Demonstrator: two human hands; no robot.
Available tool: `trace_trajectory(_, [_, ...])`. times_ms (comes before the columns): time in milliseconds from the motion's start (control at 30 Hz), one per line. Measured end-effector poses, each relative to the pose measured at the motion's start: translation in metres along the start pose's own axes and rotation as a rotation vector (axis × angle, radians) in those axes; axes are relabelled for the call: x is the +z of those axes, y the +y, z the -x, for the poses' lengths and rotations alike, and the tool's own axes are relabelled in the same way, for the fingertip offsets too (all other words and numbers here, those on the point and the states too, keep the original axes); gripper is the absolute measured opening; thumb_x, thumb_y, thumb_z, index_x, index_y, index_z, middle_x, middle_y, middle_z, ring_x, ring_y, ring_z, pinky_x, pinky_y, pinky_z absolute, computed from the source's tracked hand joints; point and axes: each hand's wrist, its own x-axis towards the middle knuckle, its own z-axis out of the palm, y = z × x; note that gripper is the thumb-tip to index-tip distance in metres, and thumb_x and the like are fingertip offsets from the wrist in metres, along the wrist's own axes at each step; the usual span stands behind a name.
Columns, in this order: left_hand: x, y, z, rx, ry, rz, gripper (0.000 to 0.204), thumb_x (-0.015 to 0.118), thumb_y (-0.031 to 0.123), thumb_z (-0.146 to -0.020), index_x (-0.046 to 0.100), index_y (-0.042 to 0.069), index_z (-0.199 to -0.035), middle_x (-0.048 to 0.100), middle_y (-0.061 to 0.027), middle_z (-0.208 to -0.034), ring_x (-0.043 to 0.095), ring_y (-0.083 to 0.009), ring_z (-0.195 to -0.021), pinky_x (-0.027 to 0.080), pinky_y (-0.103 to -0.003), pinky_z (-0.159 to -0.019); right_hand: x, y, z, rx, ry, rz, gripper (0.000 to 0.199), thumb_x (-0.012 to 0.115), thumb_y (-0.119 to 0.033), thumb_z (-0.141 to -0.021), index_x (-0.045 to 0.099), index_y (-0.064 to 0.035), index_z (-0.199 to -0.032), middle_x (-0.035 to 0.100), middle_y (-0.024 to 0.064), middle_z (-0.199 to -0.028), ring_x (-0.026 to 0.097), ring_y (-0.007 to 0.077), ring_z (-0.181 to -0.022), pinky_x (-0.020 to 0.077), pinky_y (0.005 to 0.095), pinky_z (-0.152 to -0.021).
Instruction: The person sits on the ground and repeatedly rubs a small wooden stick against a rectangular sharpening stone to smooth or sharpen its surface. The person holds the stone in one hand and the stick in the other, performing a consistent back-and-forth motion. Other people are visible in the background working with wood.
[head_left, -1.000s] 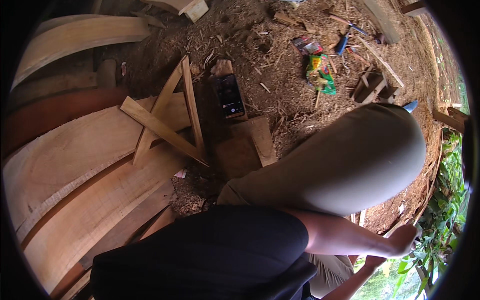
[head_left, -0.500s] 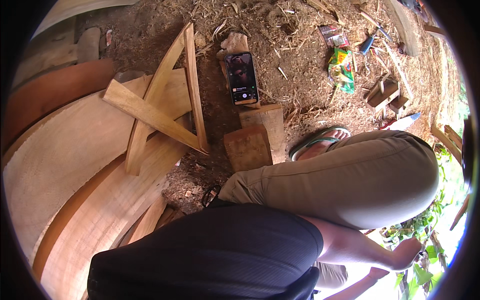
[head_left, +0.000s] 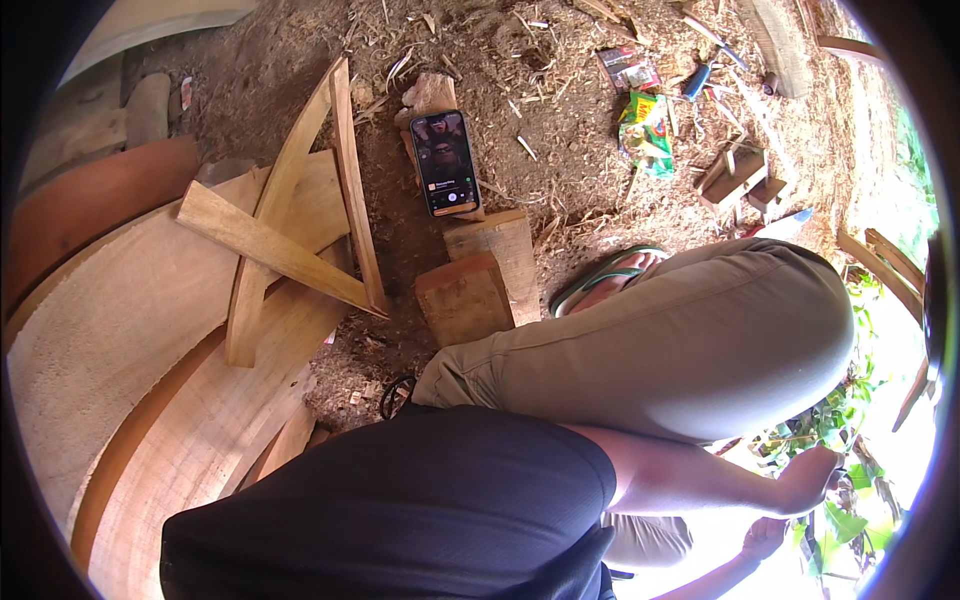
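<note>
At the lower right, my left hand (head_left: pixel 808 480) reaches out past the knee, its fingers curled closed. Something small and dark shows at its fingertips, too unclear to name. Just below it, my right hand (head_left: pixel 764 538) is also closed, partly washed out by bright light. What it holds, if anything, is hidden. Green leaves (head_left: pixel 845 522) show beside both hands. My bent leg in tan trousers (head_left: pixel 650 340) lies between the hands and the ground litter.
A phone (head_left: pixel 446 165) with a lit screen leans by wooden blocks (head_left: pixel 465 300). Curved boards (head_left: pixel 130 270) and crossed wood strips (head_left: pixel 275 250) lie left. Beyond my sandaled foot (head_left: pixel 610 280) are a green packet (head_left: pixel 645 133), a blue-handled tool (head_left: pixel 697 82) and a wooden hand plane (head_left: pixel 732 180).
The whole view has shifted, so the ground things sit further left. My right hand has come up closer to my left hand, which stays closed.
</note>
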Motion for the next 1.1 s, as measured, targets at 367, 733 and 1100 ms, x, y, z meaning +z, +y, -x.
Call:
trace_trajectory(367, [-0.004, -0.001, -0.002, 0.113, -0.044, -0.221, 0.017, 0.057, -0.012, -0.074, 0.062, -0.002, -0.087, 0.066, -0.0165, -0.085, 0.066, -0.0296, -0.085, 0.050, -0.040, -0.074, -0.024, 0.007, 0.000, -0.069, 0.240, 0.072, 0.027, 0.030, -0.014, -0.105, 0.052, 0.0003, -0.111, 0.035, 0.0021, -0.061, 0.025, 0.0100, -0.042, 0.0201, 0.0258, -0.034])
trace_trajectory(733, [-0.003, -0.013, -0.001, 0.276, -0.055, -0.428, 0.012, 0.059, -0.011, -0.076, 0.060, -0.002, -0.083, 0.066, -0.0176, -0.078, 0.067, -0.0309, -0.080, 0.050, -0.042, -0.072, 0.035, 0.000, -0.012, -0.013, 0.239, -0.120, 0.028, 0.030, -0.013, -0.105, 0.054, 0.0007, -0.110, 0.036, 0.0020, -0.063, 0.025, 0.0093, -0.042, 0.0205, 0.0238, -0.036])
trace_trajectory(1100, [0.012, -0.034, -0.026, 0.224, 0.085, -0.098, 0.013, 0.057, -0.011, -0.072, 0.059, 0.001, -0.067, 0.064, -0.0165, -0.068, 0.065, -0.0301, -0.072, 0.048, -0.042, -0.065, 0.034, -0.015, -0.004, 0.040, 0.133, -0.232, 0.029, 0.030, -0.012, -0.105, 0.055, 0.0012, -0.110, 0.037, 0.0019, -0.065, 0.026, 0.0086, -0.043, 0.0208, 0.0217, -0.038])
